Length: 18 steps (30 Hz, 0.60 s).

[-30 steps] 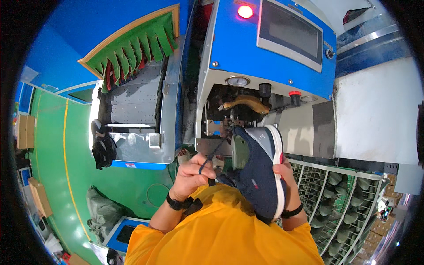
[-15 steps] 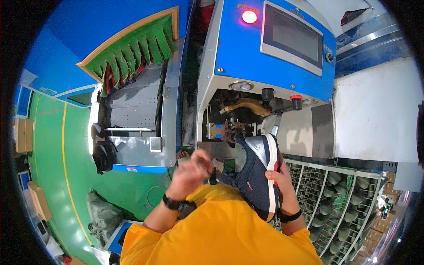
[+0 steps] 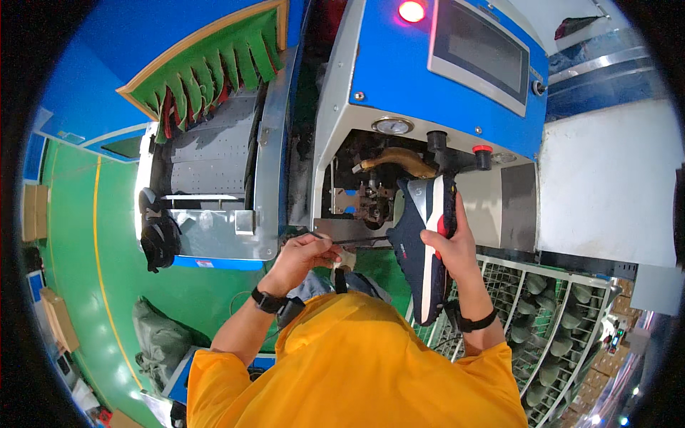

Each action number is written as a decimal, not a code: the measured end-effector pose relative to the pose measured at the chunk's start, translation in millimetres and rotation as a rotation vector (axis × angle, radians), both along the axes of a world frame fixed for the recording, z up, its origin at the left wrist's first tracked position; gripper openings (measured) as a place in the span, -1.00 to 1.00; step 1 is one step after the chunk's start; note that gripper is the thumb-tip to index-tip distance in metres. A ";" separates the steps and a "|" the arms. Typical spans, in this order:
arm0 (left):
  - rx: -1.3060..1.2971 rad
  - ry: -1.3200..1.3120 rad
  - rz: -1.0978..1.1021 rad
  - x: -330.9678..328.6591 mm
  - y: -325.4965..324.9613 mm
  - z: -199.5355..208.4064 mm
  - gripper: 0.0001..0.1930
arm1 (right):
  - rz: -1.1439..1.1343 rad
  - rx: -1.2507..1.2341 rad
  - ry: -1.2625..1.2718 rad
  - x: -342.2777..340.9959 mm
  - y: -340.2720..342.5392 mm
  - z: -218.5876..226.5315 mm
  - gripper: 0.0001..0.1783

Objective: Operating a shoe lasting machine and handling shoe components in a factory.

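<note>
A dark navy sneaker with a white midsole and a red patch is in my right hand, gripped around the sole side with the thumb on the midsole. Its toe points down toward me. From the shoe's opening side a dark strand, which looks like a shoelace, runs left, stretched nearly straight. My left hand is closed on the far end of that strand, fingers pinched together. A small whitish piece shows beside the left fingertips; I cannot make out what it is.
Ahead stands a blue and white machine with a screen, a lit red lamp and a curved tan part in its opening. Left is a conveyor with green strip curtains and a black shoe. A rack of shoe lasts stands right.
My right hand has lifted the sneaker a little farther from my body. My left hand, blurred before, is now steady and pinches the lace, which is drawn out to the left.
</note>
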<state>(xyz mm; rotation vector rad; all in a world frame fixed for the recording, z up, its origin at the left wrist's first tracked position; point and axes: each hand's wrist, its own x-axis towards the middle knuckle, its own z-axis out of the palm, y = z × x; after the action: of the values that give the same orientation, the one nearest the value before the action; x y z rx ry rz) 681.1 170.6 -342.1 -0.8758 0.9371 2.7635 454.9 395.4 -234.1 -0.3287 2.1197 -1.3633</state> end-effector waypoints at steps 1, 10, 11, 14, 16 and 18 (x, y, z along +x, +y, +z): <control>0.006 0.002 0.008 -1.8 4.0 -8.9 -0.77 | 0.022 0.045 -0.005 -2.8 -8.3 2.1 0.20; 0.039 -0.081 0.093 -31.2 40.3 -84.2 -0.76 | 0.347 0.726 0.507 -10.8 -68.0 -15.7 0.37; 0.068 -0.088 0.076 -29.4 41.4 -89.9 -0.75 | 0.353 0.726 0.514 -15.2 -60.9 -22.0 0.37; 0.060 -0.081 0.080 -36.9 34.4 -87.9 -0.77 | 0.233 0.632 0.451 -39.5 -59.0 -33.2 0.35; -0.064 -0.066 0.016 -34.0 29.0 -94.8 -0.79 | 0.249 0.623 0.423 -31.4 -61.1 -26.9 0.36; -0.184 -0.045 -0.055 -34.4 23.7 -93.9 -0.81 | 0.277 0.452 0.353 -21.6 -40.8 -33.9 0.37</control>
<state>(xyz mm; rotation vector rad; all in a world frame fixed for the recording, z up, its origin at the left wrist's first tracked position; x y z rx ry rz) 646.7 194.2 -436.0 -0.9174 1.2032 2.6323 433.2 354.7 -268.0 -0.6815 2.4778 -0.6790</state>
